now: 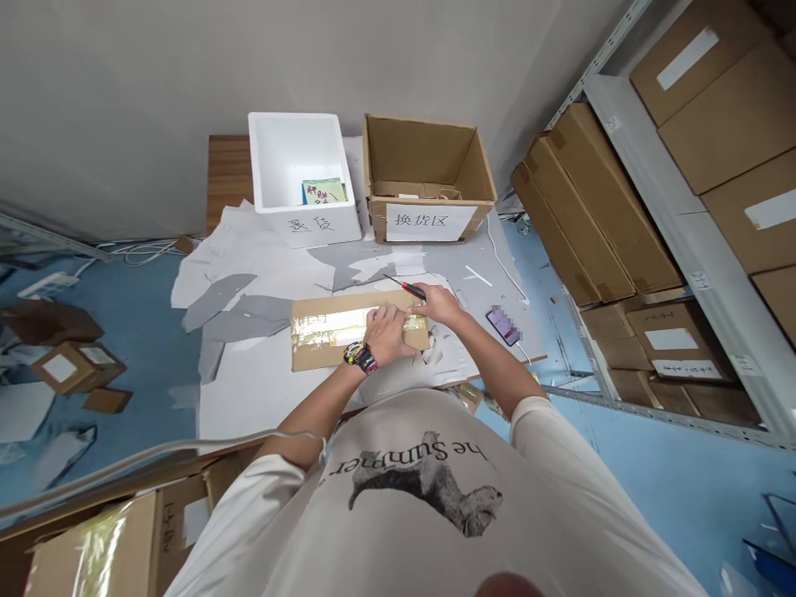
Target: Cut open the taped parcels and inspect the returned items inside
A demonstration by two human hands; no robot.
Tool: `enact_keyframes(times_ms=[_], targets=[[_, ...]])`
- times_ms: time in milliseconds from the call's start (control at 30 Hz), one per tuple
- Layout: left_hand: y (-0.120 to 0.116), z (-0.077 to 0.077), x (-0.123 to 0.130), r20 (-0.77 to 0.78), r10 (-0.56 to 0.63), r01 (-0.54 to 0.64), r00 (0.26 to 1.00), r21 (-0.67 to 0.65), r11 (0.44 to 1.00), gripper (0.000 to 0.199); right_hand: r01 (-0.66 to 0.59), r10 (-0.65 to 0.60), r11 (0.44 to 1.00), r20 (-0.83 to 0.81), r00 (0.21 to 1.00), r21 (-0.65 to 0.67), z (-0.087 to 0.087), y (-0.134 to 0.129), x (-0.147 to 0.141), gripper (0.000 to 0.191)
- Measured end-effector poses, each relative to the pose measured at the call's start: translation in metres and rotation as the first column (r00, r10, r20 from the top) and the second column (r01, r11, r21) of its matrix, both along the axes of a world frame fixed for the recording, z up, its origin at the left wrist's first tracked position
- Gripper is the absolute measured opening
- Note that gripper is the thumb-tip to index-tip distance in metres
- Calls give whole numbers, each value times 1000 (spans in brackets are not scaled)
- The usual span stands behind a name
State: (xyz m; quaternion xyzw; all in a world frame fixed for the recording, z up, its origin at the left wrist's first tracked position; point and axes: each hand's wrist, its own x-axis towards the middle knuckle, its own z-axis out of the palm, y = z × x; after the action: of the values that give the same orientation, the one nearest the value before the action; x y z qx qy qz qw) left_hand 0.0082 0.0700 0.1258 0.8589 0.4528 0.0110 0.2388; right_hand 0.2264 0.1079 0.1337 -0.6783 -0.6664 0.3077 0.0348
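OK so the taped box [332, 342] lies flat on the table [249, 406] in front of us. L hand [386, 333] is on top of it, fingers bent and pressed close together; R hand [441, 303], at the box's right end, has its fingers curled round the handle of a red-and-black tool [414, 290], tip pointing past the box's far edge. Progress-wise, early imo: tape [311, 327] runs along the top, no opening we can see, tho our hands hide part of the right end, so can't tell if anything's cut there. Prob. most of the work's left. Room-wise: plenty of open table left of the box, a decent strip behind it before the foam bin [274, 222] & cardboard bin [423, 153], less to its right bc of the phone [502, 325], and our shirt [423, 489] crowds its near side.
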Motion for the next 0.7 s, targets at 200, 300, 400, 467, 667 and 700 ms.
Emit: enact_keyframes(times_ms=[200,300,400,467,667,700], targets=[[-7,8,8,-91,-14,21,996,73,997,93,106,-104,994,-197,975,1,2,-11,13,64],[-11,2,9,-71,-32,35,997,46,998,91,190,-213,977,-410,887,-97,11,-33,48,52],[-10,-6,9,-25,-33,34,999,15,999,95,111,-229,959,-481,846,-260,22,-60,90,50],[-9,-9,8,-17,-35,36,999,22,999,97,21,-203,932,-471,858,-363,28,-73,110,51],[-7,-6,7,-32,-32,32,999,-8,999,97,-144,-14,929,-421,907,-340,27,-71,108,47],[-7,-5,7,-34,-33,33,999,-15,999,96,-160,17,934,-408,913,-319,26,-66,104,45]])
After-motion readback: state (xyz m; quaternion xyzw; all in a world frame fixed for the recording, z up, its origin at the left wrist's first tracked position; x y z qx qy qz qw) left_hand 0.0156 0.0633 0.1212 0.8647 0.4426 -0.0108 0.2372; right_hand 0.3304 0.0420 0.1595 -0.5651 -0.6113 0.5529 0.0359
